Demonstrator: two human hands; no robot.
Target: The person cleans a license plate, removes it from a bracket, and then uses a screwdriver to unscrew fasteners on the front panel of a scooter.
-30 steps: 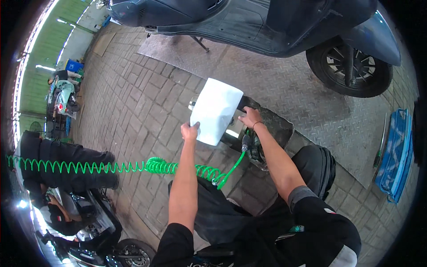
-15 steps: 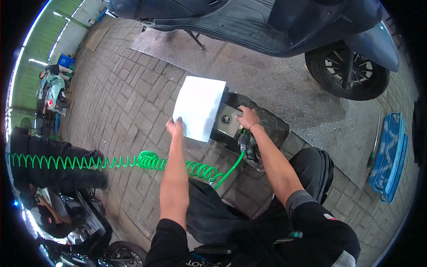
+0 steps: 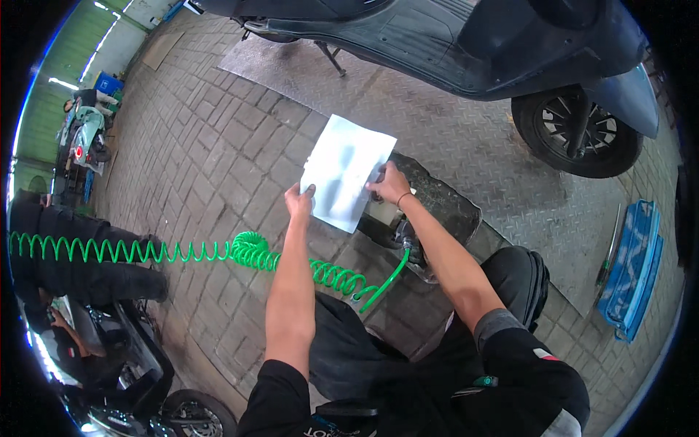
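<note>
A white sheet of paper [image 3: 348, 171] is held up in front of me. My left hand [image 3: 299, 200] grips its lower left edge, thumb on top. At the right edge, my right hand [image 3: 391, 183] is closed on the paper with thumb and fingers. Just below that hand, a flat metal piece [image 3: 384, 212] shows partly; the sheet and hand hide the rest. Beside it lies a dark air tool [image 3: 405, 237] joined to a green coiled hose [image 3: 331, 274]. These things rest on a dark, worn slab-like surface [image 3: 448, 204].
A dark scooter [image 3: 451, 58] stands ahead on a metal floor plate [image 3: 408, 102]. To the right sits a blue open toolbox [image 3: 632, 269]. At the left, a person in dark clothes [image 3: 87, 255] is by a black motorcycle [image 3: 138, 371]; a pale green scooter [image 3: 89, 135] stands farther off.
My right hand has left the metal piece and taken hold of the paper's right edge. The sheet has shifted right and now covers more of the metal piece.
</note>
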